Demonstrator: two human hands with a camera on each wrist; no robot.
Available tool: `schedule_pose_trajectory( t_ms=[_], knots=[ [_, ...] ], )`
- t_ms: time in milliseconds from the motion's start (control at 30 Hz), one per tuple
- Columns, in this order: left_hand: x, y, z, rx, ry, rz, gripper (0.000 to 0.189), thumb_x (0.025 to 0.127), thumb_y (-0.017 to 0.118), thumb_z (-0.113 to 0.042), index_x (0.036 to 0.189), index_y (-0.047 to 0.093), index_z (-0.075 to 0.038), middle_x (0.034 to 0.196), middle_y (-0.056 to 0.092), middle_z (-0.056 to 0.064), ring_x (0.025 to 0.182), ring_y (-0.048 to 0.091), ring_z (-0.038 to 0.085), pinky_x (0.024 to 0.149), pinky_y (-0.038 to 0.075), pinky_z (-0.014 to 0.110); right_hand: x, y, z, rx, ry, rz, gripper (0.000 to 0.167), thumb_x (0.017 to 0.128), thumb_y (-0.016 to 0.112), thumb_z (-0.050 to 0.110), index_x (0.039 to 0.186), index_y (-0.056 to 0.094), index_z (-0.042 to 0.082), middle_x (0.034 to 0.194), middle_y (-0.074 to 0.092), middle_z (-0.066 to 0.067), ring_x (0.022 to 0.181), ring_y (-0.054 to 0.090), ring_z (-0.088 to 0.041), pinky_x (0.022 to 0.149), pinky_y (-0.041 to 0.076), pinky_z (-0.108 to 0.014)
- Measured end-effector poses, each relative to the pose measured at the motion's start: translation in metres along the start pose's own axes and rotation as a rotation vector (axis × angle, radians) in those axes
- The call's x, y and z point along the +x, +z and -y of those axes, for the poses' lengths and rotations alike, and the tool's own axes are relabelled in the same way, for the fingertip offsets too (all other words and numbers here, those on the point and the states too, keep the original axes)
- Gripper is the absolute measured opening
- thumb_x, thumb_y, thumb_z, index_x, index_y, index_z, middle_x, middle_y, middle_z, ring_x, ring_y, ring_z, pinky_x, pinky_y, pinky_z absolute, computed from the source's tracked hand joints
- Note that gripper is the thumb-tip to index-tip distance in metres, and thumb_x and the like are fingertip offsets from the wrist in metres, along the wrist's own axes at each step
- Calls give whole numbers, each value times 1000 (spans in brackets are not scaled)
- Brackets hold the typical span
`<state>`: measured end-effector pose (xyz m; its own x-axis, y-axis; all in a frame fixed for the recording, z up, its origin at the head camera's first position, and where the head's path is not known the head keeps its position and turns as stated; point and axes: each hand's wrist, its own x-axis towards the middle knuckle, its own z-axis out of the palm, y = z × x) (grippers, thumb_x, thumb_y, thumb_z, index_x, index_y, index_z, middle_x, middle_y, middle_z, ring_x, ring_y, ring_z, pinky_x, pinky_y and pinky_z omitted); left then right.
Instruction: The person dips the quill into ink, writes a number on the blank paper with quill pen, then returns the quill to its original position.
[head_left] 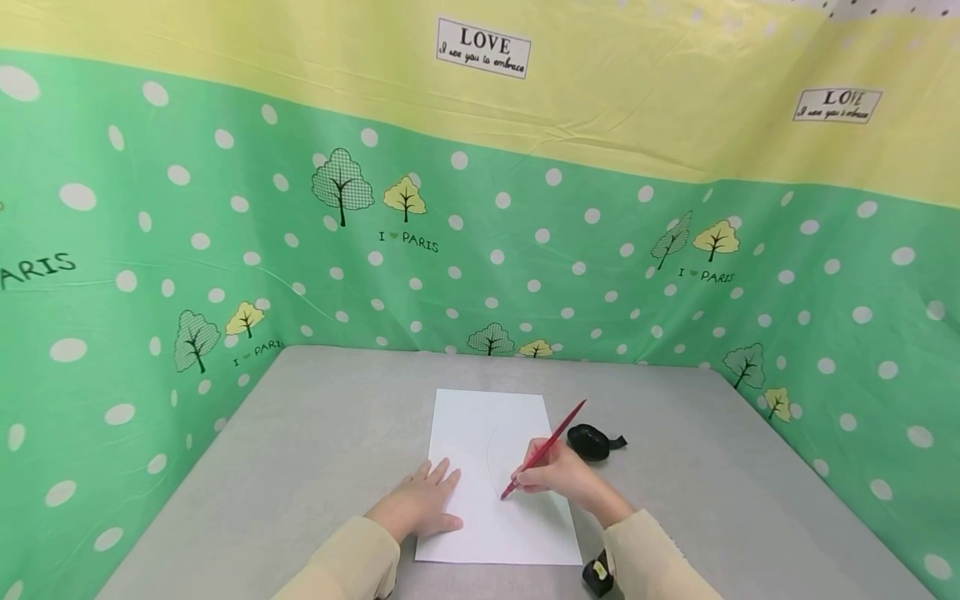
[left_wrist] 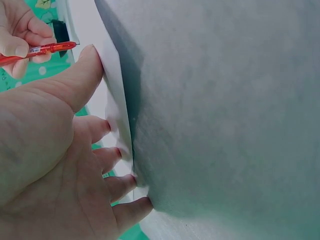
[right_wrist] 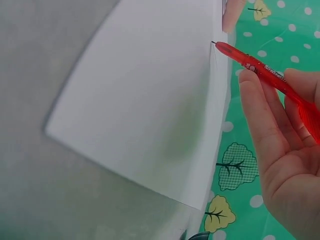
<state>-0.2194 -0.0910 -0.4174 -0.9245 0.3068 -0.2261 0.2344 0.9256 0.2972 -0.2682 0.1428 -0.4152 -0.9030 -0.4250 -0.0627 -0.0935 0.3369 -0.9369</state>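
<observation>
A slim red pen is pinched between the thumb and fingers of the right hand, its shaft slanted up and away to the right and its tip aimed down at a white sheet of paper. The left hand is laid palm down across the left edge of that sheet, with its fingers spread and nothing gripped; by the look of it, the paper is being steadied there. Between the two hands a faint curve, bowed toward the left, can be made out (it is pale enough to be missed at first glance), and its lower end is met, or very nearly met, by the pen tip. The step in hand is therefore judged to be the drawing of an outline, with only one side of it laid down. For the next move, light and even pressure is called for, the tip being guided on from the end of the line while the sheet is held flat. Just beyond the right hand, a rounded black object with a short tab is seen on the grey surface; what it is cannot be told.
</observation>
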Motion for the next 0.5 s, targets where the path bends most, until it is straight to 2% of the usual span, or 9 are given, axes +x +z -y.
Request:
schedule_pose_trajectory(
  t_ms=[500],
  knots=[
    [2, 1, 0, 13, -10, -4, 73, 81, 63, -44, 138, 41, -4, 145, 29, 18, 133, 21, 40, 105, 21, 53, -4, -3, 0, 4, 14, 2, 18, 78, 71, 4, 80, 53, 0, 82, 68, -13, 78, 66, -25, 70, 55, -35]
  ],
)
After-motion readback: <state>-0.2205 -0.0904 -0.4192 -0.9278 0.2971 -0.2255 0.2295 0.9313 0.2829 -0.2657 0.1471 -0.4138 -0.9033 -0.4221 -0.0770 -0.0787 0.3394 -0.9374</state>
